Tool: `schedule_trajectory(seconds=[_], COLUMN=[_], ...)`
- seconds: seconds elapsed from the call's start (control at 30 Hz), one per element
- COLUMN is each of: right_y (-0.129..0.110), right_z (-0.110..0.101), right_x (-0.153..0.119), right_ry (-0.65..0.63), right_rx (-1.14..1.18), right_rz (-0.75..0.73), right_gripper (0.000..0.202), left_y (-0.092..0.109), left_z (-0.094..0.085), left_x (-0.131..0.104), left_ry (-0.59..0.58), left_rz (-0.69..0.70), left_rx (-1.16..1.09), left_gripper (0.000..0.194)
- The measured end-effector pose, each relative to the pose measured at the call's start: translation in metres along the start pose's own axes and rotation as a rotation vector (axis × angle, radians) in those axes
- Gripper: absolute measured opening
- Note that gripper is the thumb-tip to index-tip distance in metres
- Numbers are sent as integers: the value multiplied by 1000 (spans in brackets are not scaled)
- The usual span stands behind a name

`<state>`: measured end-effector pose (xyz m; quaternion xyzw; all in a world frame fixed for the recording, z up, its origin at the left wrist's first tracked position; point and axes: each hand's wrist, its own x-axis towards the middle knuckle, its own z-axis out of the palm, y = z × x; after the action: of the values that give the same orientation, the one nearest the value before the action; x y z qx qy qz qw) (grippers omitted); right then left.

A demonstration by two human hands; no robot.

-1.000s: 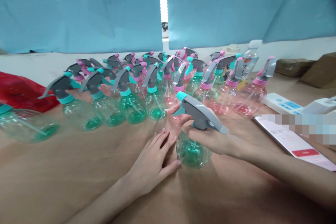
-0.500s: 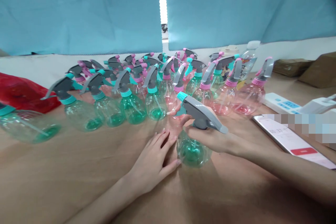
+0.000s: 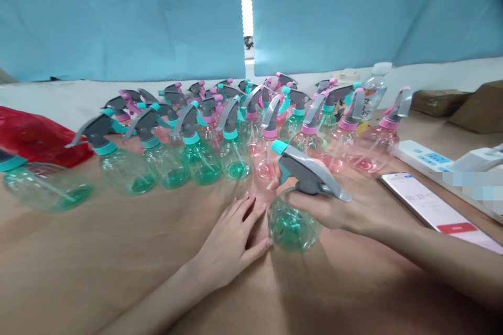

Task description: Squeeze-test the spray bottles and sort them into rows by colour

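Note:
My right hand (image 3: 318, 212) is closed around the neck of a green spray bottle (image 3: 294, 230) with a grey and turquoise trigger head. The bottle stands close to me, tilted a little, its nozzle facing forward and left. Part of its neck and some of my fingers are hidden behind the hand and the trigger head. My left hand (image 3: 231, 243) lies flat on the brown table (image 3: 118, 267), fingers spread and holding nothing. Its thumb tip rests just beside the bottle's left side.
Rows of green spray bottles (image 3: 200, 165) and pink spray bottles (image 3: 371, 149) stand ahead. One more green bottle (image 3: 47, 188) is at far left, before a red bag (image 3: 43, 138). At right are a phone (image 3: 428, 207), a power strip (image 3: 424, 159) and a brown box (image 3: 477, 107).
My right hand's fingers, stretched forward past the trigger before, are now drawn in around the neck. The bottle appears slightly further right. My left hand has stayed in place.

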<state>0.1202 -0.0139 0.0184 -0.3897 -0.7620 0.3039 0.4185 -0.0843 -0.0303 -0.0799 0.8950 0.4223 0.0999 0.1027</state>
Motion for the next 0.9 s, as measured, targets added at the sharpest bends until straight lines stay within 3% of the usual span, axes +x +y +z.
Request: schedule_trajectory(seconds=[0.17,0.3,0.47,0.7,0.9], right_y=[6,2,17,33,39], right_z=[1,3,13,16,19], right_x=[0,1,-3,-7,-8], right_ry=[-33,-36,26,59,71], right_rx=[92,120,198,175,167], right_rz=[-50,-1,1,3,-41], right_gripper=[15,18,39,36,52], left_y=[0,1,1,1,11], left_z=[0,-1,0,-1,-1], left_x=[0,-1,0,-1,-4], left_ry=[3,9,14,85,169], left_rz=[-13,-20,-9,26,48], left_rx=[-2,-15,-24,-131,-260], left_gripper=[58,56,55,67,67])
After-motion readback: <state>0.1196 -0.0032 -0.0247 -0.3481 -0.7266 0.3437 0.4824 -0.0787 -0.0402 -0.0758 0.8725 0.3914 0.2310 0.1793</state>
